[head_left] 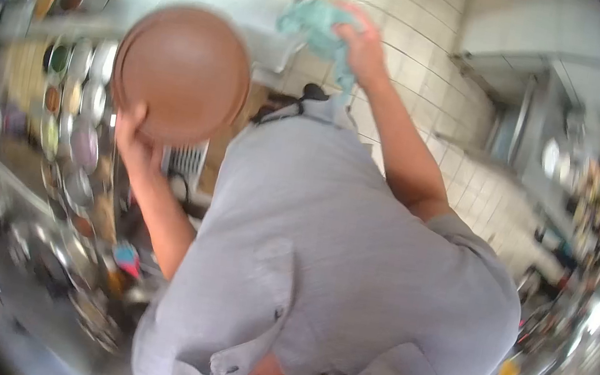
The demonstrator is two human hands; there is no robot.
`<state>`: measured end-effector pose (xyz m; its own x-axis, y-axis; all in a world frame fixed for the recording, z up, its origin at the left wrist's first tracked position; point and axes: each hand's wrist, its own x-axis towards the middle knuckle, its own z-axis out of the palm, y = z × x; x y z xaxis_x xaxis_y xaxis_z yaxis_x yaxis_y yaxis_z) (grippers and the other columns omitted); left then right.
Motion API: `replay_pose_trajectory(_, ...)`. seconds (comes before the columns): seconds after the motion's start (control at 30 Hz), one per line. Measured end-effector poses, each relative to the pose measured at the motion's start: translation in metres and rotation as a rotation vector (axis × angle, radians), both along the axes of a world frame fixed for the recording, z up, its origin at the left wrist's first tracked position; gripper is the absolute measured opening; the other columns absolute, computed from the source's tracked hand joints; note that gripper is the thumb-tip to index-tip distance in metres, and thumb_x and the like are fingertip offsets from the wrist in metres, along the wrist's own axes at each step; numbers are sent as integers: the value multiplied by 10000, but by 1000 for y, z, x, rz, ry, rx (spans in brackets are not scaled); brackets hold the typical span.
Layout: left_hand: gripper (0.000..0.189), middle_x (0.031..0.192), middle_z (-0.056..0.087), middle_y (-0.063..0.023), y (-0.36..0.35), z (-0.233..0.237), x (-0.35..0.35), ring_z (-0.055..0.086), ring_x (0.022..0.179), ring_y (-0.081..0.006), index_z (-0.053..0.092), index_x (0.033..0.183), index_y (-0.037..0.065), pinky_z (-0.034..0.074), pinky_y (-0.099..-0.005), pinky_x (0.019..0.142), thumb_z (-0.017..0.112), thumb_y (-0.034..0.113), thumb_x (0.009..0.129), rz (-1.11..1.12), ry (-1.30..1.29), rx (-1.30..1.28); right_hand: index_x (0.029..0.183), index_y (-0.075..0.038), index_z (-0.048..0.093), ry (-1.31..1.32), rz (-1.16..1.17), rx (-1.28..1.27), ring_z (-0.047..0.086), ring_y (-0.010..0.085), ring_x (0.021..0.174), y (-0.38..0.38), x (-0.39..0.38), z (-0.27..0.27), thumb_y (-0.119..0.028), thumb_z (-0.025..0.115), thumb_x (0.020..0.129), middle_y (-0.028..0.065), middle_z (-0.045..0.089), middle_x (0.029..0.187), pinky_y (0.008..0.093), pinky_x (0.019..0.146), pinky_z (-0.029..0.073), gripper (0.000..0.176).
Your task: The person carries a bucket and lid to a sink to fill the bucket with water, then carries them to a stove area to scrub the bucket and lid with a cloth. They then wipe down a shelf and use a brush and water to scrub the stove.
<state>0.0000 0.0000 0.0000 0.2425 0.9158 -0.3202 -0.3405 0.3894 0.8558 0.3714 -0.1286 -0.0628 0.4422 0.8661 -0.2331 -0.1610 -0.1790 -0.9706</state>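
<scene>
Dish [189, 70], round and brown, is held up in the left hand [138, 136], in front of the person and toward the left side. Its broad face is turned to the camera. At the left edge the rim looks double, so I cannot tell if this is one piece or two pieces together. The left hand is clamped on the near edge: the thumb lies over the face, and most of the fingers are hidden. The right hand [364, 51] is well apart from the dish and grips a green cloth [313, 25], bunched at the top, with one end hanging loose.

In my judgement, the thumb is best placed close to the rim, with the hidden fingers giving support from below, because a hold at one side only can easily tilt. The left wrist should be steady. The loose end of the cloth is better gathered into the palm, so that it catches on nothing. Rows of round containers [73, 96] appear beside the dish, though the depth is not clear; some room should be left there, and also around the pale worktop [245, 8]. Tiled floor [405, 79] shows beyond the cloth, so both grips should be firm.
</scene>
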Motion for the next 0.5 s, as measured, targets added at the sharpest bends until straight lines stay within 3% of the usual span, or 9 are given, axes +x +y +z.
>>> replay_pose_trajectory(0.07,577,1288,642,-130,-3,-26,-17,634,1166,-276,556,1345,-23,495,-421,1014,725,186,834,-62,-41,-116,1324,-87,660,-170,-80,-189,706,288,1069,-35,3,-17,-212,649,915,184,686,1273,421,978,545,428)
replay_pose_trajectory(0.1,578,1283,645,-129,40,10,24,634,1163,-277,556,1344,-23,496,-423,1012,723,203,840,-127,-99,74,1298,-72,675,-306,-93,-106,702,291,1074,8,46,-25,-208,651,914,197,691,1255,410,970,544,409)
replay_pose_trajectory(0.13,579,1278,647,-129,30,1,28,634,1161,-278,555,1344,-23,496,-425,1010,722,220,845,-182,-137,-2,1303,-72,666,-503,-30,-250,680,328,1127,-28,42,-55,-297,671,894,203,697,1241,421,974,537,467)
replay_pose_trajectory(0.2,609,1322,635,-127,-7,-2,48,603,1226,-290,544,1375,1,481,-470,1053,710,246,843,-280,-184,-118,1287,-86,678,-571,398,-613,652,362,1171,-117,30,-89,-379,668,863,194,700,1236,450,989,526,515)
replay_pose_trajectory(0.27,679,1365,604,-135,-9,-9,62,584,1257,-298,495,1425,10,469,-479,1073,715,270,838,-377,-181,-171,1298,-96,672,-616,106,-797,645,377,1173,-155,25,-117,-417,649,840,191,690,1259,461,990,526,560)
replay_pose_trajectory(0.37,721,1400,577,-142,-18,7,82,569,1275,-308,459,1459,17,465,-478,1079,716,281,839,-458,-84,-103,1318,-100,666,-533,-60,-919,647,379,1166,-169,41,-106,-378,629,847,191,687,1269,467,981,528,548)
replay_pose_trajectory(0.5,765,1402,570,-143,-25,-5,108,562,1279,-318,451,1464,8,457,-480,1086,743,297,819,-538,-88,-163,1313,-107,677,-345,-356,-816,680,358,1097,-190,71,-122,-414,651,842,180,722,1194,426,947,540,563)
